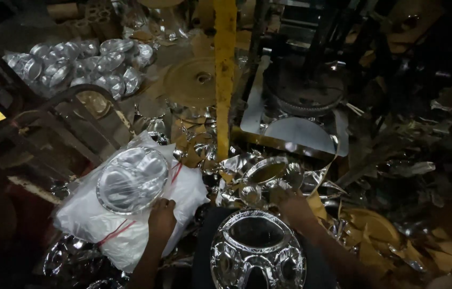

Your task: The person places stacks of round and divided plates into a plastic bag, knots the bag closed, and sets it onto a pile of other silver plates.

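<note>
Far upper L of the white plastic bag (129,214): heap of silver foil plates (79,67). On the bag lies a stack of silver compartment plates (132,179). Left hand (161,218) rests on the bag just below that stack, fingers curled, touching its rim. R of bag: another compartment plate (258,251) at bottom centre. Right hand (292,206) just above it, among foil scrap (247,171); grip can't be told.
</note>
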